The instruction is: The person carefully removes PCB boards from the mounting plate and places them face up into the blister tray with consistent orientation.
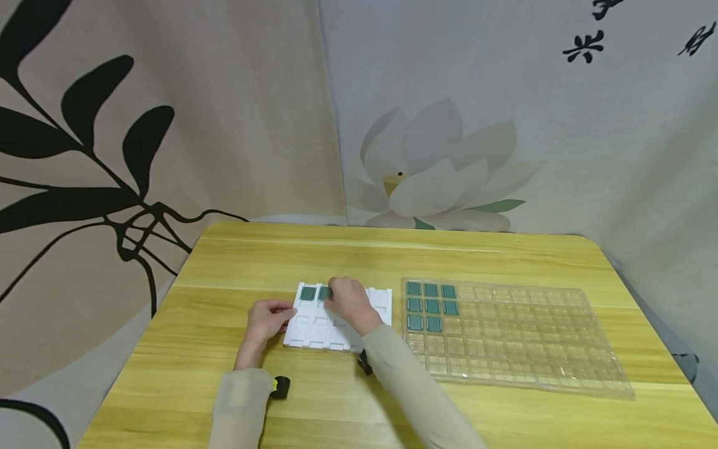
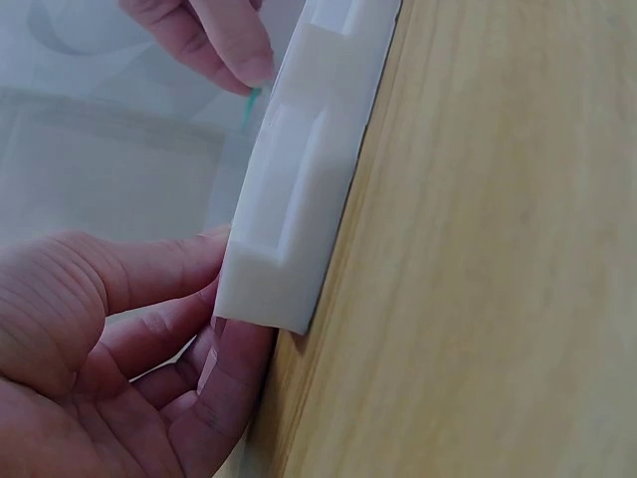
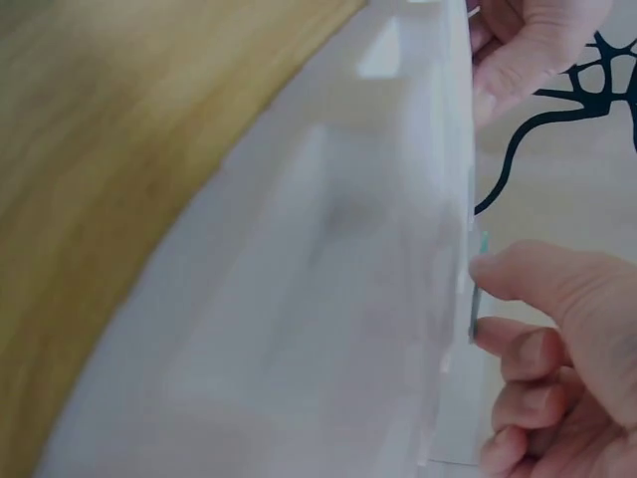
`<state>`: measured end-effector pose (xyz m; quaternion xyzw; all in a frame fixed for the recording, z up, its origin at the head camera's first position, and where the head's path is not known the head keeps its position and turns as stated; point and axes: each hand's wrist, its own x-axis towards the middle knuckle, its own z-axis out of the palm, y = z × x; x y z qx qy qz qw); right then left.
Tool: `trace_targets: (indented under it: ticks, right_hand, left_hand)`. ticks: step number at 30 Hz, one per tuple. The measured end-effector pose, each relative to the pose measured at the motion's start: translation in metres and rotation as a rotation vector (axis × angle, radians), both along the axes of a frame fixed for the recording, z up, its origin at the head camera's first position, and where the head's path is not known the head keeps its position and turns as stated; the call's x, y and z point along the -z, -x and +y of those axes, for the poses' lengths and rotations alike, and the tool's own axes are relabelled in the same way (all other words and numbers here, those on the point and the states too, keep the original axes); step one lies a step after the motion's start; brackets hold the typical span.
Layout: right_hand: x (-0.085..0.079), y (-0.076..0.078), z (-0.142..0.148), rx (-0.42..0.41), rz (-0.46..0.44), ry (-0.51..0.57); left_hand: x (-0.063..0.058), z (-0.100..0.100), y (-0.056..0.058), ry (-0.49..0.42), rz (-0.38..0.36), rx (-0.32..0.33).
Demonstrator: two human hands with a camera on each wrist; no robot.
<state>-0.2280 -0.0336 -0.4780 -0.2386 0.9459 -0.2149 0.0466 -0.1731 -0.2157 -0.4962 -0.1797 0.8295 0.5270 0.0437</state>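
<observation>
A white plastic tray with moulded compartments lies on the table. My left hand pinches its left edge, the thumb on top and the fingers beneath in the left wrist view. One thin green square chip sits in the tray's far left compartment. Just right of it, my right hand holds a second green chip between thumb and fingertip at the neighbouring compartment. In the right wrist view only that chip's thin edge shows, close against the tray's upper face. My right hand hides part of the tray.
To the right lies a clear plastic tray with many small pockets. Several green chips fill pockets in its far left corner. The wooden table extends in front, with a patterned curtain behind it.
</observation>
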Motion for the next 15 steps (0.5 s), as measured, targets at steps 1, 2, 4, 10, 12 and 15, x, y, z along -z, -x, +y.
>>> trace_targets:
  ticks: [1, 2, 4, 10, 12, 15]
  right_hand:
    - [-0.001, -0.001, 0.001, 0.002, -0.001, 0.004]
    - [-0.003, -0.001, 0.003, 0.004, -0.001, 0.008]
    - [-0.005, -0.002, 0.006, 0.007, -0.007, 0.016]
    - [-0.013, -0.007, 0.021, 0.025, -0.01, 0.065]
    - [-0.014, -0.01, 0.025, 0.029, -0.006, 0.089]
    - [-0.014, -0.013, 0.031, 0.03, 0.005, 0.109]
  left_hand:
    - [0.0, 0.0, 0.0, 0.001, 0.0, 0.003]
    - [0.0, 0.0, 0.0, 0.001, 0.0, 0.003]
    - [-0.001, 0.0, 0.0, 0.002, 0.002, 0.004]
    - [-0.002, 0.0, 0.0, 0.003, 0.013, 0.013]
    - [-0.001, 0.0, 0.0, 0.006, 0.013, 0.014]
    - [-0.001, 0.0, 0.0, 0.005, 0.009, 0.011]
